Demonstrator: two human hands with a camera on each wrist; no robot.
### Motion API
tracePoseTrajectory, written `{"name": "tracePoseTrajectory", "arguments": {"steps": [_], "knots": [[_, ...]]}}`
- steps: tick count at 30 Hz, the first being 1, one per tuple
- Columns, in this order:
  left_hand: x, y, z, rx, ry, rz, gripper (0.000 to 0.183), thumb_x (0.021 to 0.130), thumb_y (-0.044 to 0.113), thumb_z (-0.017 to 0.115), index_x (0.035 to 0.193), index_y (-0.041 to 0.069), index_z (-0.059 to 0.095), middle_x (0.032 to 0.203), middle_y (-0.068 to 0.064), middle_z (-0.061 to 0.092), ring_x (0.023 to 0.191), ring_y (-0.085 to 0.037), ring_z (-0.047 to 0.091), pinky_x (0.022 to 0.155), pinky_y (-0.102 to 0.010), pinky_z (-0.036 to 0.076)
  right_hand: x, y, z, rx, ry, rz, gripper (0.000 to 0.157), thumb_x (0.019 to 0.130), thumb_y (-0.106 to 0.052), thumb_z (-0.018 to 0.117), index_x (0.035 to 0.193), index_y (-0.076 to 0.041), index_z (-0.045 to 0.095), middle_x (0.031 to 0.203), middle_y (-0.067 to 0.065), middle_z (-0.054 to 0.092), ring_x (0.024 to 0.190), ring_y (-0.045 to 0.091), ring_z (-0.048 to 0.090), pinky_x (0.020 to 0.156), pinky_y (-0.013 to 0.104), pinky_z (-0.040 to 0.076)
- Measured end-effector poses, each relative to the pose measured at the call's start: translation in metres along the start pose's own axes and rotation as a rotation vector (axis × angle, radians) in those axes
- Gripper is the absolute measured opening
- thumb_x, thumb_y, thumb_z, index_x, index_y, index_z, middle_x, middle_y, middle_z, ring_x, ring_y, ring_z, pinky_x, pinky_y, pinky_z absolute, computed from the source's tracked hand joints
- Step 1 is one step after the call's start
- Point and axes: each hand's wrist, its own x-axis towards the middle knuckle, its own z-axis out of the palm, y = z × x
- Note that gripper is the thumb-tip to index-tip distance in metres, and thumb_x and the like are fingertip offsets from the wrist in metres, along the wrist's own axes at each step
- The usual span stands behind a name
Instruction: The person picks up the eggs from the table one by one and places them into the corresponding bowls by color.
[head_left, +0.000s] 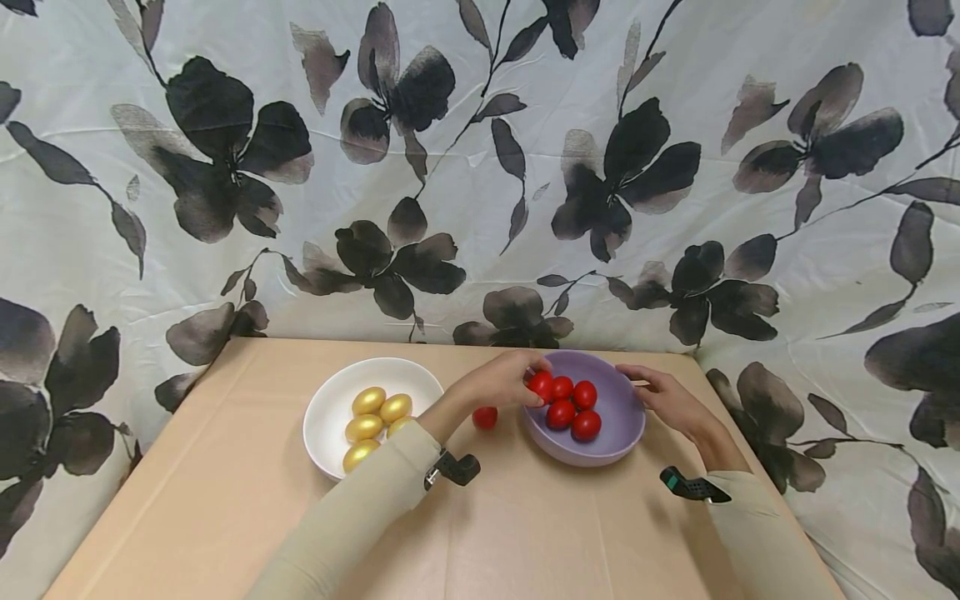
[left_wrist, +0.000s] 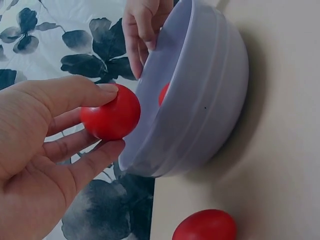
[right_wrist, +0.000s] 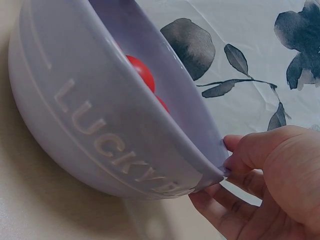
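Note:
My left hand (head_left: 497,382) pinches a glossy red egg (left_wrist: 111,114) between thumb and fingertips, over the left rim of the lilac bowl (head_left: 581,452). Inside that bowl lie several more red eggs (head_left: 585,426). On the opposite side my right hand (head_left: 671,403) holds the rim, with the thumb at its edge and the fingers against the outside, as the right wrist view shows. Another red egg (head_left: 485,417) lies on the table, left of the lilac bowl and below the left wrist.
A white bowl (head_left: 318,417) holding several gold eggs (head_left: 364,427) stands to the left, partly hidden by my left forearm. The tan table (head_left: 517,533) ends at a floral cloth (head_left: 480,208) behind. Raised letters mark the lilac bowl's outside.

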Motion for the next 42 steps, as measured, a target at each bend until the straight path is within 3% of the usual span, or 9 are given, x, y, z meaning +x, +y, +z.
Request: {"name": "tracePoseTrajectory", "arguments": {"steps": [6, 20, 29, 36, 42], "knots": [[0.002, 0.002, 0.004, -0.03, -0.028, 0.034, 0.051, 0.085, 0.009, 0.079, 0.134, 0.004, 0.063, 0.125, -0.007, 0.066, 0.109, -0.018, 0.062, 0.094, -0.023, 0.054, 0.002, 0.002, -0.001, -0.001, 0.0, -0.005, 0.045, 0.105, -0.006, 0.047, 0.15, -0.001, 0.046, 0.151, 0.025, 0.047, 0.126, 0.047, 0.057, 0.101, 0.049, 0.054], [0.007, 0.007, 0.015, -0.077, -0.063, -0.024, 0.05, 0.085, 0.011, 0.08, 0.132, 0.01, 0.065, 0.124, -0.001, 0.065, 0.11, -0.015, 0.06, 0.088, -0.02, 0.056, 0.006, 0.006, -0.003, 0.006, -0.01, -0.014, 0.045, 0.105, -0.005, 0.048, 0.15, -0.001, 0.046, 0.15, 0.026, 0.046, 0.125, 0.047, 0.057, 0.098, 0.04, 0.056], [0.011, 0.006, 0.023, -0.038, -0.09, -0.015, 0.048, 0.086, 0.013, 0.079, 0.132, 0.011, 0.065, 0.127, -0.001, 0.064, 0.115, -0.015, 0.057, 0.092, -0.02, 0.054, 0.009, 0.008, -0.005, 0.001, -0.007, -0.015, 0.045, 0.105, -0.006, 0.048, 0.15, -0.001, 0.046, 0.151, 0.026, 0.046, 0.125, 0.046, 0.057, 0.098, 0.043, 0.056], [0.014, 0.006, 0.028, 0.012, -0.099, 0.003, 0.046, 0.087, 0.012, 0.078, 0.131, 0.008, 0.066, 0.124, 0.0, 0.066, 0.109, -0.012, 0.058, 0.094, -0.018, 0.05, 0.012, 0.01, -0.005, -0.002, -0.008, -0.015, 0.045, 0.105, -0.005, 0.048, 0.15, -0.001, 0.046, 0.15, 0.026, 0.047, 0.125, 0.046, 0.057, 0.096, 0.04, 0.056], [0.015, 0.006, 0.031, -0.04, -0.119, -0.043, 0.045, 0.086, 0.012, 0.078, 0.13, 0.011, 0.067, 0.12, 0.004, 0.065, 0.107, -0.011, 0.057, 0.091, -0.02, 0.051, 0.015, 0.009, -0.006, -0.01, -0.007, -0.022, 0.045, 0.105, -0.005, 0.047, 0.15, -0.001, 0.046, 0.151, 0.026, 0.046, 0.125, 0.047, 0.057, 0.098, 0.043, 0.056]]}}
